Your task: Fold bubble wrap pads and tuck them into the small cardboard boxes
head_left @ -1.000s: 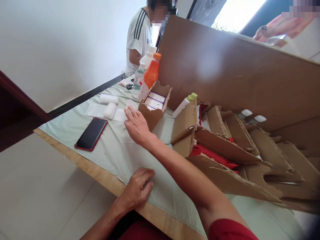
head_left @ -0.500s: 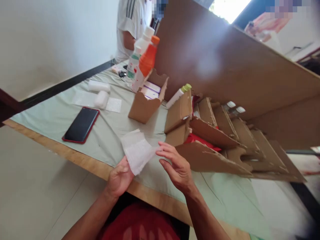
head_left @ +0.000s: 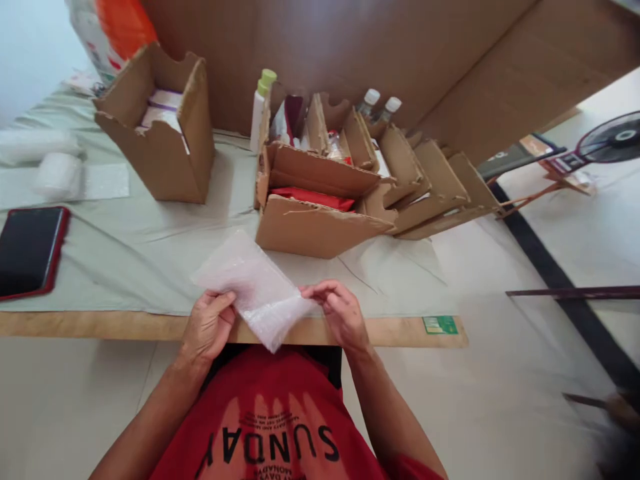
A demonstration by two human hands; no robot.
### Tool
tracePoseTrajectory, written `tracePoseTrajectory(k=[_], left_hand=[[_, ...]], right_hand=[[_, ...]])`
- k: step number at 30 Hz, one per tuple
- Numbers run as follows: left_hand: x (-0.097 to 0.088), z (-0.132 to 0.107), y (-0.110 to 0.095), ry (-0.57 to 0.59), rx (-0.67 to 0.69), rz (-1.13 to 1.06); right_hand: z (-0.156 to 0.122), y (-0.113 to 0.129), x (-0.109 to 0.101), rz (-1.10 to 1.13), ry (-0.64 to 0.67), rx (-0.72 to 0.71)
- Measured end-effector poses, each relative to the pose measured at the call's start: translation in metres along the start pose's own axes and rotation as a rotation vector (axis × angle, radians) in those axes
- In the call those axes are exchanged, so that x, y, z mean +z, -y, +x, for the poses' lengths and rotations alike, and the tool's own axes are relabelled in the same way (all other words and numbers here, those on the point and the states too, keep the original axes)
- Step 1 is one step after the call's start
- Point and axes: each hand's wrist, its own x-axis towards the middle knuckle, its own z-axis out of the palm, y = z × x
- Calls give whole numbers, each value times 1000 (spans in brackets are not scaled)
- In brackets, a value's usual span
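Note:
A translucent bubble-wrap bag (head_left: 260, 283) is stretched between my two hands above the table's front edge. My left hand (head_left: 210, 323) pinches its left side, thumb on top. With thumb and fingertips together, my right hand (head_left: 343, 313) grips the bag's right corner. A slanting fold runs across its lower part, and one corner points down toward my red shirt. I cannot make out anything inside it. Just beyond the bag stands a cardboard organizer (head_left: 320, 230) with a red packet (head_left: 315, 198) in its front compartment.
A cardboard box (head_left: 180, 173) with white-and-purple cartons stands at the left. Bubble-wrap rolls (head_left: 60, 175) and a phone (head_left: 33, 250) lie further left. Green-capped bottles (head_left: 260, 107) and clear bottles (head_left: 380, 107) stand behind the organizer. A fan (head_left: 613, 137) is at the right.
My view has swung right and downward. My right hand has closed on the bag's corner, and the bag is spread wider between both hands.

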Motion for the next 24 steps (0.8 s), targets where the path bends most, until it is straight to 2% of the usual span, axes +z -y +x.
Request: tracePoseTrajectory(k=[2, 5, 7, 9, 12, 13, 15, 17, 19, 21, 24], left_hand=[[12, -1, 9, 20, 11, 27], [27, 0, 20, 51, 21, 80], [31, -1, 22, 56, 41, 116], [28, -7, 19, 27, 89, 139], [13, -25, 12, -38, 177, 243], [8, -31, 11, -33, 181, 303], [3, -41, 13, -4, 165, 450], [5, -45, 16, -1, 132, 619], [12, -45, 19, -41, 113, 756], [20, -46, 22, -53, 93, 813], [26, -49, 25, -22, 86, 829]], right_hand=[[6, -2, -7, 46, -36, 75], [14, 1, -7, -77, 144, 95], [16, 6, -2, -173, 236, 59], [14, 10, 4, -301, 172, -48], [6, 16, 12, -595, 41, -305], [3, 17, 14, -679, 73, -377], [-2, 19, 20, -762, 248, -435], [-5, 17, 27, -727, 424, -377], [-7, 12, 33, -584, 480, -260], [-10, 5, 38, -391, 440, -138], [-14, -6, 40, -212, 294, 30]])
